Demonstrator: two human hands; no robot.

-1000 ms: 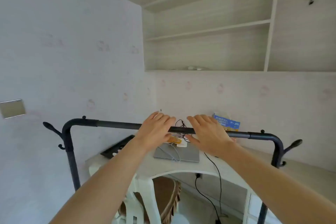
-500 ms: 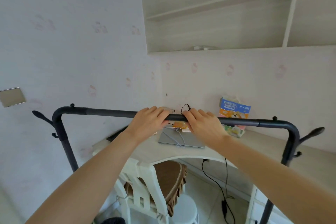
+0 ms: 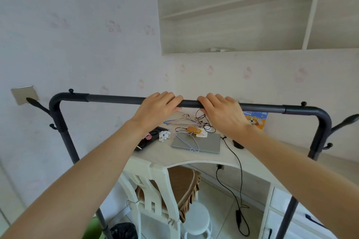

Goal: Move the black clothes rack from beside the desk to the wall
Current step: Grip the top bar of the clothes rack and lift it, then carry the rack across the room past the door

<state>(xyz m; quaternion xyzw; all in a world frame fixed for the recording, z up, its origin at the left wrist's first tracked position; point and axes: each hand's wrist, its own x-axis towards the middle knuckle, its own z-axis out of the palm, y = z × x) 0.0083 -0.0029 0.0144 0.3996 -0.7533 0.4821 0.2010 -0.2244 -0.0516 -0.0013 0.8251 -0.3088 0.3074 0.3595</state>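
Observation:
The black clothes rack (image 3: 116,99) stands directly in front of me, its top bar running left to right across the view, with hooked posts at both ends. My left hand (image 3: 157,108) and my right hand (image 3: 221,112) both curl over the middle of the top bar, close together, fingers wrapped on it. Behind the rack lies the white corner desk (image 3: 165,155). The pink-patterned wall (image 3: 77,44) is to the left and behind.
On the desk lie a closed laptop (image 3: 202,142), tangled cables, wire hangers and a keyboard (image 3: 147,139). A white chair (image 3: 153,186) with a brown cushion and a white stool (image 3: 196,219) sit under the desk. Shelves (image 3: 242,15) hang above. A black bin bag (image 3: 124,231) is on the floor.
My hands went from resting flat on the bar to curling around it. The view has tilted down and closer, showing more of the desk, chair and floor.

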